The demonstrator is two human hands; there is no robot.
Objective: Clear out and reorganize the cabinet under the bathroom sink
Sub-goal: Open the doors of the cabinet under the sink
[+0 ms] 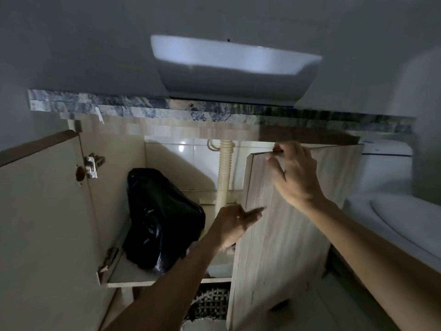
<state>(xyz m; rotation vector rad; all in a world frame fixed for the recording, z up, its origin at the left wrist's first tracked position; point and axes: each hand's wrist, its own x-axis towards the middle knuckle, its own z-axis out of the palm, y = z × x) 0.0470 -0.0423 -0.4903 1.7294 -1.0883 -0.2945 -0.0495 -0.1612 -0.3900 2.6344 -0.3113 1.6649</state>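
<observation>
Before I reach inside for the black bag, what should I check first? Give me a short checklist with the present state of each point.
1. Left wooden cabinet door swung wide open: ok.
2. Right wooden cabinet door fully open: not ok, only partly open.
3. Right hand free: not ok, its fingers grip the door's top edge.
4. Left hand free: not ok, it holds the door's inner edge.
5. Black plastic bag within sight on the shelf: ok.
6. Ribbed beige drain hose clear of the bag: ok.
</observation>
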